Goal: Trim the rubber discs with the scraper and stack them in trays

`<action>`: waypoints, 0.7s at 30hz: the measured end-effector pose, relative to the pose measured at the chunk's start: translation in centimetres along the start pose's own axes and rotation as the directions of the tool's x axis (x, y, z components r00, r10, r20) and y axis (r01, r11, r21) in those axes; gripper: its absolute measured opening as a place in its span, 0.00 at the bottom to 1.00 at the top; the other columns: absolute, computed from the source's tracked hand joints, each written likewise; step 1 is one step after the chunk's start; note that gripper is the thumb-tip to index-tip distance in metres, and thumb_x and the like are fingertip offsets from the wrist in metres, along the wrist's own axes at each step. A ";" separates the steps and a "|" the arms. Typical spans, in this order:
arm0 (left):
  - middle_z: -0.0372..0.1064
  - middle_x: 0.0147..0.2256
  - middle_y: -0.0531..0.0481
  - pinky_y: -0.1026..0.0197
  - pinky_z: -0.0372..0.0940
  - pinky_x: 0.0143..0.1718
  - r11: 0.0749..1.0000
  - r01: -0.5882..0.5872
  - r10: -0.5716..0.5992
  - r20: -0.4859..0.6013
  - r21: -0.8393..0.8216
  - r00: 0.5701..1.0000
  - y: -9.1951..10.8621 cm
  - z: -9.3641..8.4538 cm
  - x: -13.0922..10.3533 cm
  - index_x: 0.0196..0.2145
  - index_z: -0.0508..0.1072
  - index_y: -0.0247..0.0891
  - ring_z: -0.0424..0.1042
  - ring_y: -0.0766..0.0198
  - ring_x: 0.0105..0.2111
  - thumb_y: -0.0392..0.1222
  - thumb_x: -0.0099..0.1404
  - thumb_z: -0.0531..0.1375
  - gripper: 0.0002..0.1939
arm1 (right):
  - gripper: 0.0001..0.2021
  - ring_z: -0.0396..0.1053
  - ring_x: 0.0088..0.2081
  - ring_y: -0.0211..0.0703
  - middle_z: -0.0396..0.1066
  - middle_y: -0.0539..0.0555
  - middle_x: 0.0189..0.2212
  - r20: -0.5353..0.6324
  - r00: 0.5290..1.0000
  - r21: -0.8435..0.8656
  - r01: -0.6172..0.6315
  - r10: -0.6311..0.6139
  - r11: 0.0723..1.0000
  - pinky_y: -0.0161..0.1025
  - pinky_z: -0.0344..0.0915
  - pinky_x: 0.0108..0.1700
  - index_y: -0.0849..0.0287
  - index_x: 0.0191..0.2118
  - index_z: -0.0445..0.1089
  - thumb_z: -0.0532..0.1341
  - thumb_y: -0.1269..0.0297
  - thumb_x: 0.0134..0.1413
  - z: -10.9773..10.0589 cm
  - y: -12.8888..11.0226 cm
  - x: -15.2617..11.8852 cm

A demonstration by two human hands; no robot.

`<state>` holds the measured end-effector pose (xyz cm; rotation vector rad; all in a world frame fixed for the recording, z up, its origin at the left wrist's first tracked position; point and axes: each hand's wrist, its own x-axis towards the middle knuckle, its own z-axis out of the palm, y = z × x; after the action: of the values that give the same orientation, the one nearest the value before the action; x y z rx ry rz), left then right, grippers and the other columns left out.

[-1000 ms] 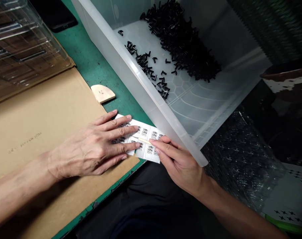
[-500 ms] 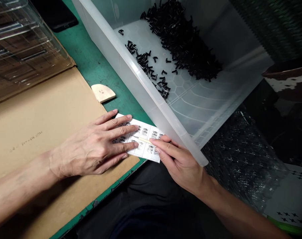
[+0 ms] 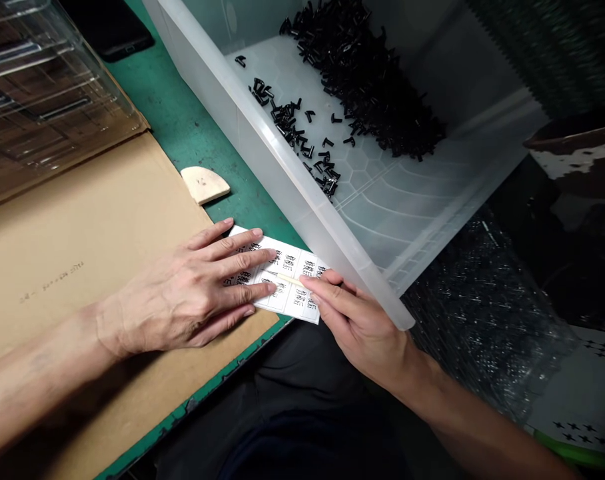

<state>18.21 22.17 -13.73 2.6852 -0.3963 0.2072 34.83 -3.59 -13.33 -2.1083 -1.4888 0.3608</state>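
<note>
- Right hand (image 3: 370, 327), 4 o'clock of the sheet: thumb and forefinger pinched together on a slim pale tool (image 3: 288, 279). Its thin dark tip points toward 9 o'clock, near the left fingers; blade or pick, too small to tell.
- Left hand (image 3: 192, 293), 9 o'clock: fingers apart and flat, pressing down on the sheet, nothing grasped.
- Printed label sheet (image 3: 290, 298): at the tabletop's near edge, between the hands, its left end under the left fingers. Two rows of dark characters; the tool lies along the band between them.
- Step in hand, by my reading: working the tip along that band, perhaps to part the rows. Whether they are separated there, cannot tell.
- The next move seems to call for firm left pressure, a low tool angle, and fingertips clear of the tip's line.
- Cardboard (image 3: 82, 213), 9 o'clock, under the left forearm.
- Pale wedge (image 3: 205, 185), between 10 and 11, on the green tabletop (image 3: 202, 130).
- Clear plastic tray (image 3: 32, 100), 10 o'clock, well apart.
- Translucent bin (image 3: 252, 160), 1 o'clock, wall just beside the sheet; small black parts (image 3: 372, 87) heaped inside.
</note>
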 end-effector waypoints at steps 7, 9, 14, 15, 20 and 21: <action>0.62 0.69 0.45 0.36 0.47 0.73 1.000 0.014 -0.013 0.009 -0.016 1.000 0.1 -0.2 0.1 0.64 0.71 0.49 0.53 0.46 0.73 0.47 0.73 0.59 0.23 | 0.23 0.81 0.46 0.47 0.78 0.55 0.51 -0.044 0.996 -0.099 0.069 -0.073 0.993 0.45 0.80 0.55 0.48 0.63 0.73 0.63 0.74 0.67 -0.7 -0.1 0.4; 0.62 0.70 0.46 0.37 0.47 0.73 1.000 0.021 -0.021 0.005 -0.018 1.000 0.1 -0.2 0.1 0.64 0.71 0.50 0.53 0.46 0.73 0.47 0.72 0.59 0.23 | 0.22 0.81 0.45 0.48 0.78 0.56 0.50 -0.060 0.993 -0.124 0.090 -0.098 0.988 0.46 0.80 0.54 0.50 0.62 0.75 0.64 0.74 0.66 -0.9 -0.1 0.5; 0.61 0.70 0.45 0.36 0.48 0.73 1.000 -0.003 0.003 0.003 0.011 1.000 0.1 0.0 0.0 0.65 0.70 0.49 0.54 0.46 0.72 0.46 0.72 0.59 0.24 | 0.20 0.81 0.44 0.47 0.79 0.57 0.49 -0.070 0.991 -0.128 0.108 -0.118 0.986 0.42 0.82 0.50 0.54 0.60 0.76 0.64 0.75 0.65 -1.3 0.0 0.4; 0.61 0.70 0.46 0.36 0.48 0.73 1.000 0.001 -0.001 -0.002 0.007 1.000 0.1 0.0 0.0 0.65 0.70 0.49 0.54 0.46 0.72 0.46 0.72 0.59 0.24 | 0.20 0.81 0.43 0.46 0.79 0.57 0.49 -0.073 0.990 -0.129 0.110 -0.120 0.986 0.42 0.82 0.50 0.54 0.60 0.76 0.65 0.75 0.65 -1.4 0.0 0.4; 0.63 0.69 0.47 0.36 0.48 0.73 1.000 0.017 -0.017 -0.014 -0.009 1.000 0.1 0.1 0.0 0.65 0.70 0.51 0.56 0.45 0.72 0.47 0.72 0.58 0.24 | 0.17 0.81 0.44 0.47 0.80 0.59 0.48 -0.074 0.989 -0.135 0.118 -0.129 0.984 0.42 0.82 0.50 0.58 0.57 0.78 0.65 0.76 0.65 -1.8 -0.1 0.4; 0.63 0.69 0.47 0.36 0.48 0.73 1.000 0.019 -0.019 -0.013 -0.004 1.000 0.1 0.1 0.0 0.65 0.70 0.52 0.55 0.45 0.72 0.47 0.72 0.58 0.24 | 0.17 0.81 0.43 0.46 0.80 0.59 0.48 -0.074 0.989 -0.134 0.120 -0.131 0.984 0.42 0.82 0.50 0.58 0.57 0.78 0.65 0.76 0.65 -1.8 -0.2 0.4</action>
<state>18.17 22.06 -13.83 2.6810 -0.3666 0.2186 35.78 -3.65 -11.68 -2.0871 -1.6254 0.1319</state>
